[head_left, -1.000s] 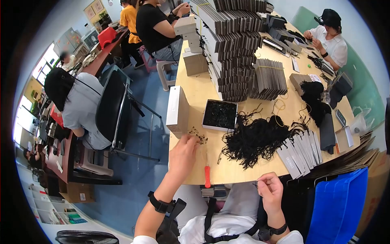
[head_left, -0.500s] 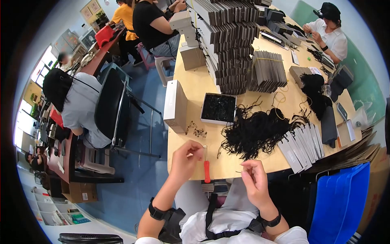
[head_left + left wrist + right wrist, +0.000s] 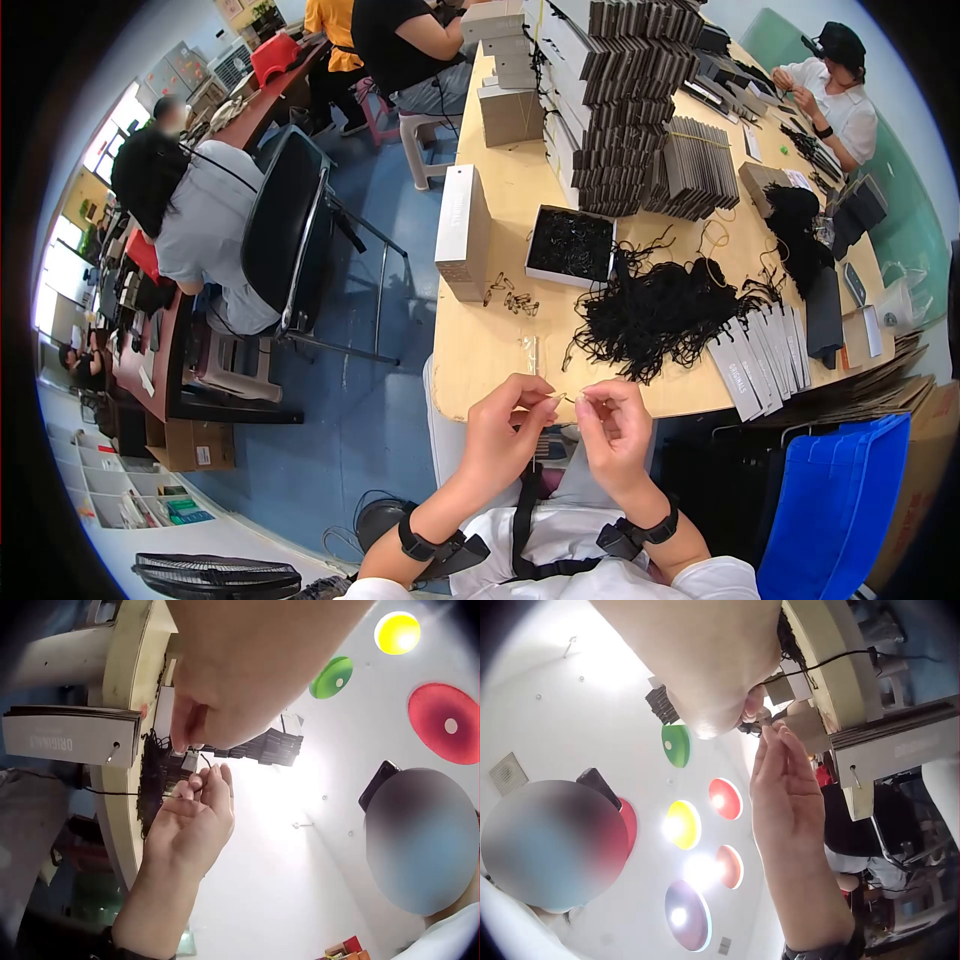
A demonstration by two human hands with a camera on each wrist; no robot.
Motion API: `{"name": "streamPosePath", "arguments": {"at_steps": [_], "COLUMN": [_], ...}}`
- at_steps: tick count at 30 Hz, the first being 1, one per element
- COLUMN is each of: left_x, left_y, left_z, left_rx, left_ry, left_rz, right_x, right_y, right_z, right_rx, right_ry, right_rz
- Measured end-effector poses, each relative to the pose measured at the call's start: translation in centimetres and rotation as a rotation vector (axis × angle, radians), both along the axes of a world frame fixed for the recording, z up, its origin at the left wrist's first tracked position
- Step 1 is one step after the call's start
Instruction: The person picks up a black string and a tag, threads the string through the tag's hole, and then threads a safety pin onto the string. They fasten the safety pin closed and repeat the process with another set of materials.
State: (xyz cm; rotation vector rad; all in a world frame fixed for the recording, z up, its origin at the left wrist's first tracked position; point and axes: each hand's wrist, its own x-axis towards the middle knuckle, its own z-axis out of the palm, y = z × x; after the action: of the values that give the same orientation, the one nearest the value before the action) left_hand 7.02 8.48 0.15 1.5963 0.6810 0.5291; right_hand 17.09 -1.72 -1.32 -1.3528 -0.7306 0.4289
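Observation:
My left hand [image 3: 505, 435] and right hand [image 3: 615, 435] meet fingertip to fingertip at the table's front edge. The left pinches a tiny metal piece, partly hidden by its fingers. Between the right thumb and fingers is a thin dark cord end. In the left wrist view, a black cord [image 3: 112, 793] runs beside the right hand [image 3: 184, 832]. Grey printed tags [image 3: 67, 735] with a pin through their hole are below the table edge; the right wrist view shows these tags [image 3: 900, 742] too. Brass pins [image 3: 518, 303] lie loose beyond the left hand.
An upright tag stack [image 3: 462, 235], a box of black pieces [image 3: 570, 245] and a black cord heap [image 3: 655, 320] are on the table [image 3: 500, 350]. Tall grey stacks stand behind. White tags [image 3: 750, 365] fan out at right. A blue bin [image 3: 830, 510] is below right. Others sit nearby.
My left hand has left the loose pins and come back to the table edge. The right hand has moved left and up, and the two now meet. The red screwdriver handle is no longer visible.

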Motion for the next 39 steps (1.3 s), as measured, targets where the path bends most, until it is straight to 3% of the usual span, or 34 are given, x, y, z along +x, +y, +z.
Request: {"name": "streamPosePath", "arguments": {"at_steps": [5,16,19,24,29,31,33,34,35,37,39], "left_x": [-0.2,-0.7,-0.7,-1.0,-0.9,-0.9,-0.7,-0.7,-0.8,-1.3,-2.2], "left_y": [-0.2,-2.0,-2.3,-2.4,-2.7,-2.8,-3.0,-2.9,-2.7,-2.0,-0.8], "left_z": [-0.1,-0.6,-0.6,-1.0,-0.8,-1.1,-1.4,-1.5,-1.4,-1.5,-1.5], "left_rx": [-0.025,0.131,0.002,0.287,0.29,0.225,-0.137,-0.137,-0.111,-0.086,0.368], "left_ry": [-0.031,-0.106,-0.17,-0.08,-0.088,-0.106,-0.169,-0.168,-0.157,-0.148,0.016], "left_rz": [0.005,0.125,0.199,0.141,0.17,0.178,0.203,0.204,0.233,0.261,0.331], "right_x": [-0.2,-0.1,-0.3,-0.5,-0.5,-0.7,-0.3,-0.1,0.6,3.3,5.1], "right_y": [0.4,-0.4,-0.4,-0.5,-0.8,-0.7,-0.8,-0.9,-1.4,-3.3,-4.5], "right_z": [-0.4,-0.7,-0.7,-1.2,-0.8,-0.1,0.7,0.8,0.1,-1.9,-1.6], "right_rx": [-0.018,-0.027,-0.021,-0.034,-0.083,-0.033,-0.036,-0.037,-0.035,0.147,0.403], "right_ry": [-0.017,0.464,0.454,0.344,0.164,0.512,0.568,0.625,0.626,0.837,0.883], "right_rz": [0.008,0.215,0.186,0.187,0.195,0.225,0.24,0.257,0.258,0.59,0.565]}}
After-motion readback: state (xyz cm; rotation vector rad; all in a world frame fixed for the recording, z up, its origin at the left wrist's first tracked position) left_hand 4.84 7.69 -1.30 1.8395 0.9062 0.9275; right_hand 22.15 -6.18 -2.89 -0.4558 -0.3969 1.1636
